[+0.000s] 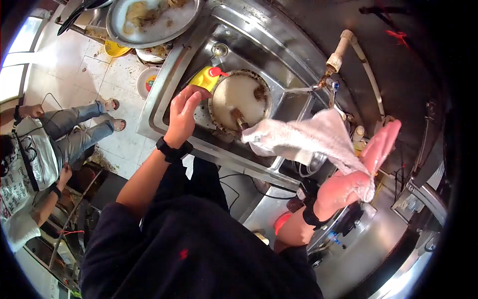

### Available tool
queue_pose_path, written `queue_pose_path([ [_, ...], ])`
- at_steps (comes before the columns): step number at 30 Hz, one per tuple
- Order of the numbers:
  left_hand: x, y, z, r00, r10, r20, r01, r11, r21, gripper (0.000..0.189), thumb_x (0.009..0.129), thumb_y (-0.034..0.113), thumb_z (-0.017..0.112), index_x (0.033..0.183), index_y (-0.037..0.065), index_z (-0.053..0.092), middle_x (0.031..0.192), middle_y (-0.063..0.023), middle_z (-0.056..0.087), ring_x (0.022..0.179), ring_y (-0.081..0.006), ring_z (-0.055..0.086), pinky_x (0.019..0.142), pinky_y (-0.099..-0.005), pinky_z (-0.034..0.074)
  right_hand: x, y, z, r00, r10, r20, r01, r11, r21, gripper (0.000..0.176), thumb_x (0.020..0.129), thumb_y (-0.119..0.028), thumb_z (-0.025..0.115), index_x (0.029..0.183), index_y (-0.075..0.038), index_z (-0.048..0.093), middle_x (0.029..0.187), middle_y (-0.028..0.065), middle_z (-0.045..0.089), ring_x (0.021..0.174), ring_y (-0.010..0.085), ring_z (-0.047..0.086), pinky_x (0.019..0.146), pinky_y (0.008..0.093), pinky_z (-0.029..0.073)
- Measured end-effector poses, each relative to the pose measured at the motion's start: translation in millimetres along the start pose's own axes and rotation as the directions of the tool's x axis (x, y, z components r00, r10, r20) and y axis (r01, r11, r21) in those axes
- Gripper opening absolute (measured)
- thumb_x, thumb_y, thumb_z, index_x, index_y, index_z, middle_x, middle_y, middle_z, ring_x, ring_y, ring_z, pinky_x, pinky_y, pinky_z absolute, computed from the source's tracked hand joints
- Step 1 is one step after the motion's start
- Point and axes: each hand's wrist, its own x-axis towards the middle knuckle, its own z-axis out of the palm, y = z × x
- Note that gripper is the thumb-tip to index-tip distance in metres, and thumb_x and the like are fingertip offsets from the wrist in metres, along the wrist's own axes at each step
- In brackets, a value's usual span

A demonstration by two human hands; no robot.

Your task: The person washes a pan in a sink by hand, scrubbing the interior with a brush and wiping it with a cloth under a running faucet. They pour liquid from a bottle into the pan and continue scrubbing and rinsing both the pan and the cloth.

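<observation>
My left hand point(183, 110) is at the sink's left side, its fingers curled over the lower end of a yellow bottle point(203, 77) with a red cap. The bottle leans with its cap at the rim of a round pot point(269, 94) of cloudy, foamy water. A brown-ended handle point(239, 118) sticks out of the water, and a dark clump floats near the tap side. On the right, my right hand point(366, 164) has its fingers stretched out and looks pink. A wet, pale cloth point(308, 134) is caught at the thumb side and stretches toward the pot.
Water runs from a tap point(321, 84) into the steel sink point(167, 94). Beyond the left rim stands a large pan point(112, 27) of soapy water, with plates stacked below. Another person point(35, 154) is at the far left. Pipes and a hose point(368, 74) line the back wall.
</observation>
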Motion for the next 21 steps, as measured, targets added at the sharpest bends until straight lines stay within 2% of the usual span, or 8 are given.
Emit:
queue_pose_path([
  [4, -1.5, 4.1, 7.4, 1.0, -0.002, 0.02, 0.003, 0.999, -0.039, 0.03, 0.095, 0.021, 0.046, 0.094, -0.002, 0.064, 0.09, -0.0081, 0.066, 0.089, -0.0159, 0.059, 0.085, -0.0298, 0.044, -10.6, -6.6, 6.2, 0.984, 0.126, 0.126, -0.13, 0.991, 0.023, 0.072, 0.1, -0.059, 0.02, 0.14, -0.006, 0.047, 0.155, 0.0235, 0.022, 0.142, 0.0422, 0.023, 0.113, 0.0523, 0.023],
  [7, -4.0, 11.0, 19.7, 0.964, -0.101, 0.245, 0.13, 0.986, -0.104, 0.031, 0.093, 0.02, 0.046, 0.103, -0.004, 0.064, 0.108, -0.0102, 0.066, 0.105, -0.0175, 0.057, 0.096, -0.0305, 0.04, -20.5, -5.6, 11.6, 0.976, 0.158, 0.147, -0.17, 0.983, 0.069, 0.073, 0.099, -0.059, 0.021, 0.14, -0.005, 0.047, 0.155, 0.023, 0.022, 0.143, 0.042, 0.021, 0.114, 0.0516, 0.021],
  [9, -5.0, 4.1, 34.3, 0.937, 0.02, 0.35, 0.026, 0.992, -0.127, 0.031, 0.089, 0.014, 0.051, 0.113, -0.003, 0.061, 0.12, -0.0112, 0.061, 0.115, -0.0192, 0.053, 0.1, -0.0314, 0.037, -22.1, -8.5, 14.4, 0.973, 0.174, 0.153, -0.191, 0.977, 0.098, 0.074, 0.099, -0.06, 0.022, 0.14, -0.004, 0.047, 0.156, 0.0224, 0.021, 0.144, 0.0413, 0.019, 0.114, 0.0512, 0.019],
  [13, 1.9, 4.0, 48.4, 0.86, 0.113, 0.497, -0.101, 0.994, -0.051, 0.062, 0.075, 0.004, 0.062, 0.135, 0.001, 0.047, 0.142, -0.015, 0.045, 0.134, -0.028, 0.041, 0.114, -0.0379, 0.026, -18.5, -12.2, 17.8, 0.973, 0.176, 0.152, -0.201, 0.964, 0.172, 0.074, 0.099, -0.06, 0.024, 0.14, -0.004, 0.047, 0.156, 0.0221, 0.019, 0.144, 0.0398, 0.019, 0.114, 0.0511, 0.019],
  [14, 4.4, 5.5, 51.5, 0.859, 0.116, 0.498, -0.104, 0.993, -0.052, 0.062, 0.075, 0.004, 0.062, 0.135, 0.001, 0.047, 0.142, -0.015, 0.045, 0.134, -0.028, 0.041, 0.114, -0.0379, 0.026, -17.1, -14.3, 20.1, 0.973, 0.178, 0.149, -0.206, 0.957, 0.202, 0.075, 0.098, -0.061, 0.024, 0.14, -0.004, 0.047, 0.156, 0.022, 0.019, 0.144, 0.04, 0.019, 0.114, 0.0511, 0.018],
  [16, 9.5, 24.5, 59.1, 0.788, 0.238, 0.568, -0.398, 0.901, 0.174, 0.071, 0.073, 0.007, 0.064, 0.14, 0.004, 0.041, 0.147, -0.0182, 0.038, 0.14, -0.0324, 0.032, 0.116, -0.044, 0.02, -16.5, -17.3, 24.6, 0.972, 0.179, 0.154, -0.212, 0.949, 0.233, 0.078, 0.097, -0.064, 0.024, 0.14, -0.003, 0.047, 0.156, 0.0219, 0.02, 0.144, 0.0413, 0.018, 0.115, 0.0517, 0.016],
  [19, 9.9, 14.9, 75.1, 0.742, 0.147, 0.654, -0.405, 0.876, 0.262, 0.076, 0.073, 0.012, 0.066, 0.143, 0.007, 0.038, 0.146, -0.0197, 0.037, 0.14, -0.037, 0.027, 0.117, -0.0504, 0.016, -15.5, -15.6, 31.5, 0.968, 0.178, 0.174, -0.222, 0.936, 0.274, 0.078, 0.097, -0.064, 0.024, 0.139, -0.002, 0.048, 0.156, 0.0214, 0.021, 0.144, 0.0424, 0.016, 0.115, 0.0526, 0.015],
  [21, 7.1, 3.3, 84.8, 0.776, 0.153, 0.612, -0.421, 0.848, 0.321, 0.072, 0.074, 0.015, 0.066, 0.14, 0.007, 0.04, 0.141, -0.0186, 0.044, 0.137, -0.0343, 0.035, 0.116, -0.0536, 0.016, -15.1, -14.3, 32.4, 0.966, 0.186, 0.178, -0.229, 0.936, 0.266, 0.079, 0.097, -0.064, 0.024, 0.138, -0.002, 0.049, 0.156, 0.0208, 0.022, 0.145, 0.0425, 0.015, 0.115, 0.0531, 0.014],
])
